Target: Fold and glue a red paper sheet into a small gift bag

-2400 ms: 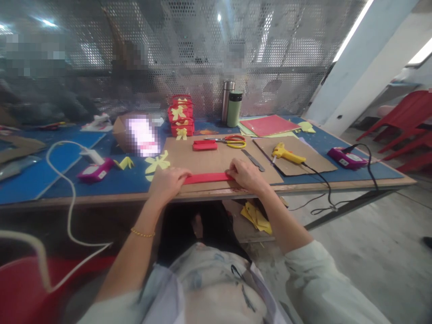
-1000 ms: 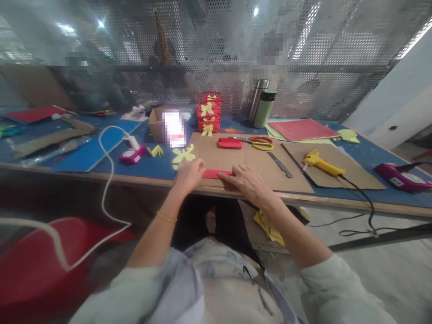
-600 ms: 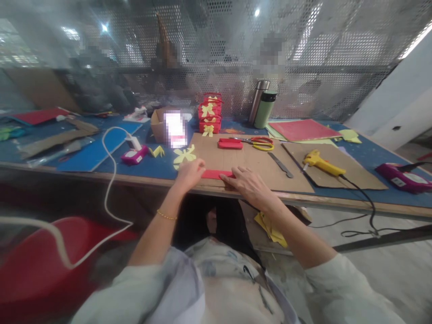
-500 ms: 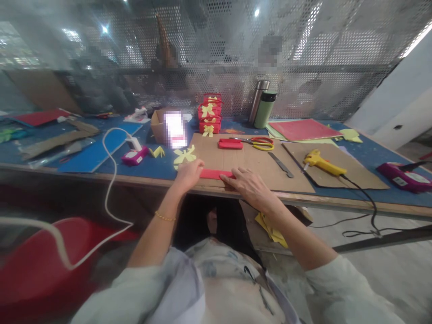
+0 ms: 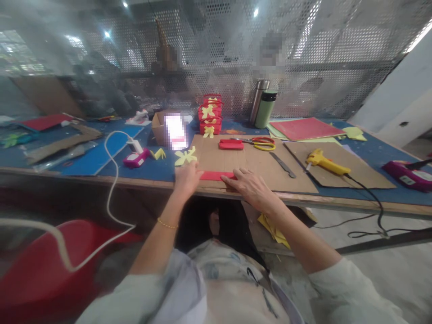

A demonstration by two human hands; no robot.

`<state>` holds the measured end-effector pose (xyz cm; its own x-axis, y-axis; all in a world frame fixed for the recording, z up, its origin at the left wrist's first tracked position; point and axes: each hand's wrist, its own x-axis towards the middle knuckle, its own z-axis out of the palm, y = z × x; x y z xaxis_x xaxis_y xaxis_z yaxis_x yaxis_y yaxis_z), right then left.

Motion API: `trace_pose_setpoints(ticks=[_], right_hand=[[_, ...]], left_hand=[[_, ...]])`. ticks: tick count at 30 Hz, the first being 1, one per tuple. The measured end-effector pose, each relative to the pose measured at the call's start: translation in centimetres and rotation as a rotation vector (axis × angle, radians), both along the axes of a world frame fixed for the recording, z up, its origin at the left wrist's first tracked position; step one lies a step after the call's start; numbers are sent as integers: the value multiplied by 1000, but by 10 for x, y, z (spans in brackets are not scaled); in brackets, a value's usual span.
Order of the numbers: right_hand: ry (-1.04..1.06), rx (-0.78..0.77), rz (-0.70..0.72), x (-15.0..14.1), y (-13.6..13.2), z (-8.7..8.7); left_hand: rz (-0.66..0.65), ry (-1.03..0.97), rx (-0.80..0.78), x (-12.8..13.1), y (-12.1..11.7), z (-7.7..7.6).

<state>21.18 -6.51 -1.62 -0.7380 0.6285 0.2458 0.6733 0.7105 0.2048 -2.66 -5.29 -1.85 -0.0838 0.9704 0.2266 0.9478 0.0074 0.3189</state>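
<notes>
A flat red strip (image 5: 216,176), which looks like paper or foam sheet, lies along the front edge of a cardboard sheet (image 5: 216,155). My left hand (image 5: 188,181) has its fingers curled closed over the strip's left end. At the other end my right hand (image 5: 252,188) presses on it, thumb and fingers bent around the edge; the fingertips are partly hidden. Just beyond my left hand is a pale yellow bow-shaped cutout (image 5: 185,156). Farther back on the cardboard lie a small red folded piece (image 5: 231,144), scissors (image 5: 263,143) and a grey blade-like tool (image 5: 282,165).
At right a yellow glue gun (image 5: 326,163) rests on another cardboard piece, its black cord hanging over the table edge. Red boxes with yellow bows (image 5: 209,114) are stacked behind, near a green flask (image 5: 266,110). A lit phone (image 5: 176,131) leans against a small carton.
Both hands stay on the red strip, with hardly any change in their hold. The whole view shifts slightly as the head moves.
</notes>
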Motion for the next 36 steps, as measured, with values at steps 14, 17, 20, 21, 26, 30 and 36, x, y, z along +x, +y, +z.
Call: trace_pose_setpoints(ticks=[14,17,20,21,26,30,36], right_hand=[[27,10,7,-1,1,-2],[6,-11,-4,-3,0,1],[-34,-20,-14,-4,-2,3],[-43,-10,-21,-4,-2,3],[-41,40,-34,-3,-1,-6],[-9,49,-29,0,2,-13],[1,50,-65,-3,-3,-15]], left_hand=[[-131,362,212,14,-25,1],[-318,482,220,21,-33,-7],[-407,510,300,29,-42,-22],[-425,512,340,33,-44,-28],[-353,507,394,45,-53,-47],[-294,521,337,51,-58,-46],[-254,513,236,52,-63,-33]])
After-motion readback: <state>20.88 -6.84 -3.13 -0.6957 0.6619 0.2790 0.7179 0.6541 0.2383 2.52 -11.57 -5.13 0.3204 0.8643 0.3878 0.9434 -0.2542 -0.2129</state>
